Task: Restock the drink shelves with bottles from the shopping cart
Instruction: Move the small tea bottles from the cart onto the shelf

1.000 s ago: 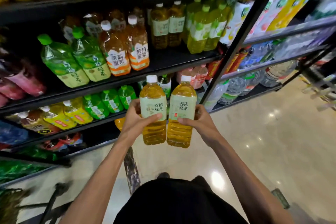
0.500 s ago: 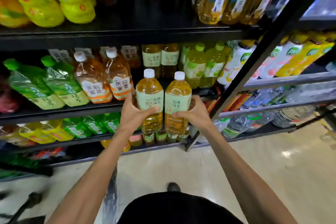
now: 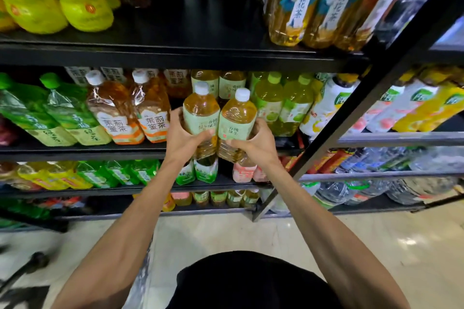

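Observation:
I hold two tall green tea bottles with white caps and pale green labels, upright and side by side, at the front edge of a black shelf (image 3: 82,152). My left hand (image 3: 184,139) grips the left bottle (image 3: 200,110) around its middle. My right hand (image 3: 258,144) grips the right bottle (image 3: 237,114) the same way. Their bases hang just in front of the shelf edge, by a gap. Two matching bottles (image 3: 218,83) stand further back in that row.
Orange-labelled tea bottles (image 3: 130,113) stand left of the gap, yellow-green bottles (image 3: 281,100) right of it. A black upper shelf (image 3: 175,55) hangs close overhead. A slanted black upright (image 3: 356,113) rises at the right. Part of the cart frame (image 3: 27,268) shows at lower left.
Both hands have lifted the two bottles up and forward, from below the lower shelves to the level of the tea shelf. The view has closed in on the shelves.

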